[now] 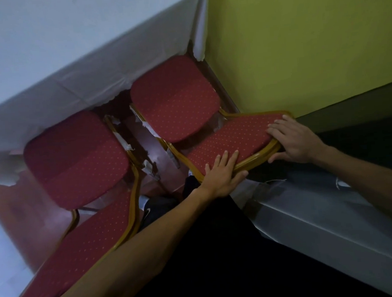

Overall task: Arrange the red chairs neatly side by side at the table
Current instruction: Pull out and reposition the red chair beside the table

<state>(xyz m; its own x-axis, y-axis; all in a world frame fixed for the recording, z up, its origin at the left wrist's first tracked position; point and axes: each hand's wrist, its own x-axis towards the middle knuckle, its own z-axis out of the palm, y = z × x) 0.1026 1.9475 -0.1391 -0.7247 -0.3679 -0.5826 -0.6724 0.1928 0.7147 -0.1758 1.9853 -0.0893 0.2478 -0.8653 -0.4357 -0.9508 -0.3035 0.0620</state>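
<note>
Two red chairs with gold frames face a table draped in white cloth [46, 73]. The right chair [175, 98] stands close to the yellow wall, its seat partly under the cloth edge. My left hand [222, 176] grips the top of this chair's backrest at its left part, fingers over the red padding. At the backrest's right end my right hand [294, 141] holds the gold frame, thumb beneath. The left chair [75, 156] stands beside it with a gap between them, and my left forearm crosses its backrest.
A yellow wall [299, 43] closes the right side, with a dark panel below it. A second white-covered surface [334, 213] lies behind me at the lower right. Red-brown floor [148, 137] shows between the chairs. My dark shoes are below.
</note>
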